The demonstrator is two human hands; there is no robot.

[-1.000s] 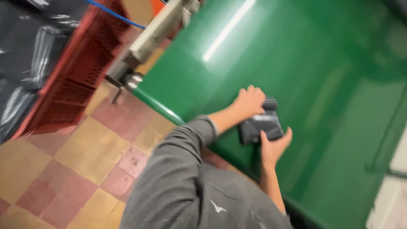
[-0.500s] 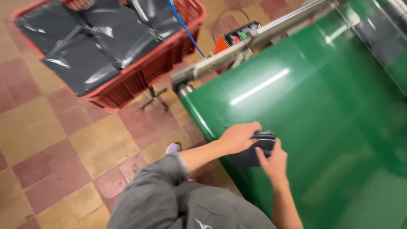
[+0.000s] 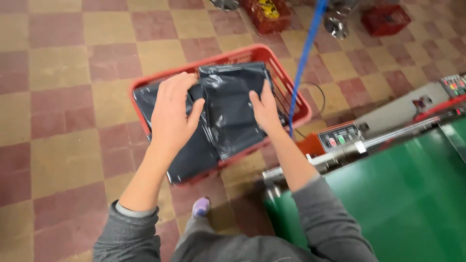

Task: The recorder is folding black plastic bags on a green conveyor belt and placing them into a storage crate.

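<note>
Now, starting at your left: your left hand (image 3: 171, 112) is spread flat over the left edge of the black plastic parcel (image 3: 233, 109), fingers curled at its top corner and thumb pressing the face, so that grip is closed on the parcel. The parcel sits on top of the load in the red basket (image 3: 296, 104), tilted a little, with more dark bagged parcels (image 3: 194, 157) beneath and beside it. Move across and your right hand (image 3: 266, 109) is clamped on the parcel's right edge, fingers on top, thumb out of sight under the film, so both grips have the same bag.

What could go wrong here: that film is slick and glossy, and a pinch on the plastic alone may let the contents sag or slide out of your fingers. The blue cord (image 3: 303, 63) hangs just beside your right wrist and across the basket's right rim, so a wide swing could snag it.

Further right, the orange control box (image 3: 335, 138) with its buttons stands near the basket, next to the metal rail (image 3: 349, 150) at the end of the green conveyor belt (image 3: 403, 204), which carries nothing in view. Far up the tiled floor (image 3: 63, 97), a smaller red crate (image 3: 386, 19) stands well apart; what it holds you can't make out.
</note>
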